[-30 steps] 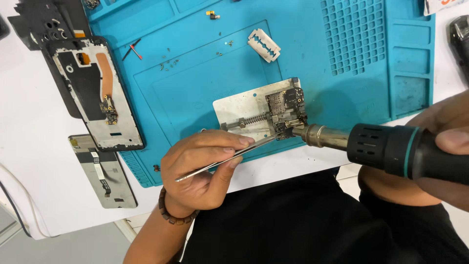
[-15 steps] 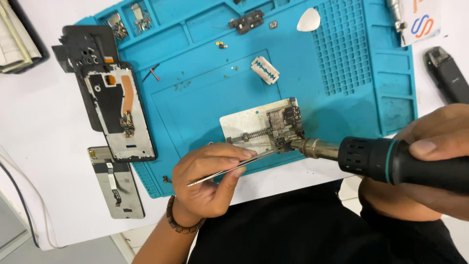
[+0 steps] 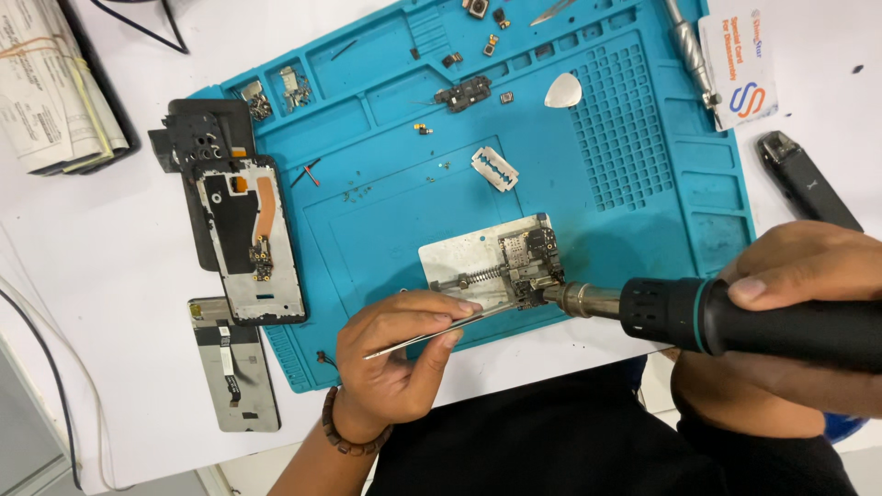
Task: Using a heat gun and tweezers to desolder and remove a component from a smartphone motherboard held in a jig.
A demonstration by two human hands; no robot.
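On the blue silicone repair mat (image 3: 386,211), near its front edge, a silver metal board holder with a spring clamp (image 3: 469,266) carries a small dark circuit board (image 3: 533,262). Left hand (image 3: 395,354): fingers pinched shut on thin steel tweezers (image 3: 432,332), tips angled up-right toward the board's lower edge; can't tell if they touch it. Right hand (image 3: 790,312): fingers wrapped tight around a black hot-air handpiece with a metal nozzle (image 3: 698,317), nozzle tip just beside the board's right lower corner, lying nearly horizontal. Further back on the mat: a razor blade (image 3: 494,169), a white triangular plastic pick (image 3: 562,90), small loose phone parts. A stripped black phone frame with an orange flex (image 3: 248,234) overlaps the mat's left edge; a grey phone screen panel (image 3: 234,363) lies on the white table (image 3: 110,276) just below it.
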